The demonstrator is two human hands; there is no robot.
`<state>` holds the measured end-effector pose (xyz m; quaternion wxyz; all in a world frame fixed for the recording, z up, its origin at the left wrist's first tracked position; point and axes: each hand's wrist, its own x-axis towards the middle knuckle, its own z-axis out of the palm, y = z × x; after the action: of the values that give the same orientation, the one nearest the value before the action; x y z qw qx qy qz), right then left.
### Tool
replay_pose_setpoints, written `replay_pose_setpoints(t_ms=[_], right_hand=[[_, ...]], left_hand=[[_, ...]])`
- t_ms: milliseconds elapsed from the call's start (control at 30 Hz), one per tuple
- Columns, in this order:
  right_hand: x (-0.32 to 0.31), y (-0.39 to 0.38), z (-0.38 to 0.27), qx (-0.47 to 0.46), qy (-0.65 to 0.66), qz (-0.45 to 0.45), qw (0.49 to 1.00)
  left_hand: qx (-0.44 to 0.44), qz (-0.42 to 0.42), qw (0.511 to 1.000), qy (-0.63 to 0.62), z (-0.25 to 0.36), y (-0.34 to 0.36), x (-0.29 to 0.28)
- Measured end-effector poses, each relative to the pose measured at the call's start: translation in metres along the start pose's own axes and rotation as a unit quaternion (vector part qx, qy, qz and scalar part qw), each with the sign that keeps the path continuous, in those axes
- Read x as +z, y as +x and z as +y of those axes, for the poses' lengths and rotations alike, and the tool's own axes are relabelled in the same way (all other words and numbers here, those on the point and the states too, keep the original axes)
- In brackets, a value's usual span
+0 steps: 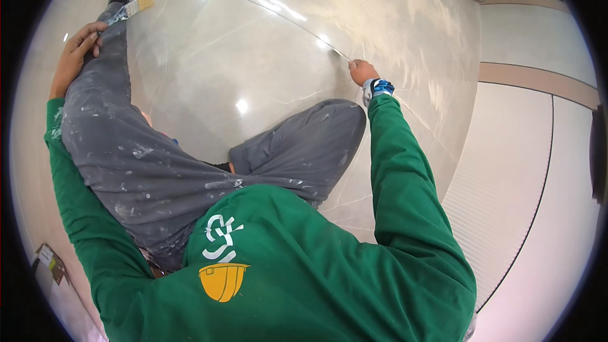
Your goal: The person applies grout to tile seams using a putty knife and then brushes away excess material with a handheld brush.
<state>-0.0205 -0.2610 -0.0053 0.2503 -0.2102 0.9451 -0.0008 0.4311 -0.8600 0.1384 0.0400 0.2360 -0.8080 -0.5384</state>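
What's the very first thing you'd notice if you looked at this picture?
The big green sweatshirt fills the bottom, with a yellow helmet picture on its front. Above it stretch paint-spattered grey trousers on a shiny marble floor. The left hand rests on the knee holding a paintbrush at top left, while the right hand presses a thin tool into the floor joint at the middle.

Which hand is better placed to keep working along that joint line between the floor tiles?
The right hand, probably. It holds a thin tool with its tip on the tile joint. The left hand rests on the knee, holding a paintbrush well off the line.
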Motion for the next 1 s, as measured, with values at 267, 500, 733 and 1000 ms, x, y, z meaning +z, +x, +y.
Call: replay_pose_setpoints(t_ms=[267, 500, 733, 1000], right_hand=[[0.004, 0.018, -0.007, -0.029, 0.037, -0.019, 0.999], [-0.006, 0.016, 0.006, 0.003, -0.075, -0.021, 0.997], [0.052, -0.056, 0.083, 0.017, 0.094, 0.126, 0.987], [0.144, -0.201, 0.146, 0.092, 0.123, 0.129, 0.98]], left_hand=[[-0.005, 0.006, 1.0, -0.002, 0.01, 0.0, 0.006], [-0.025, 0.003, 1.0, 0.002, 0.009, -0.007, 0.002], [-0.005, 0.005, 1.0, 0.029, -0.003, 0.004, 0.002], [-0.008, 0.004, 0.998, 0.06, 0.004, -0.005, -0.012]])
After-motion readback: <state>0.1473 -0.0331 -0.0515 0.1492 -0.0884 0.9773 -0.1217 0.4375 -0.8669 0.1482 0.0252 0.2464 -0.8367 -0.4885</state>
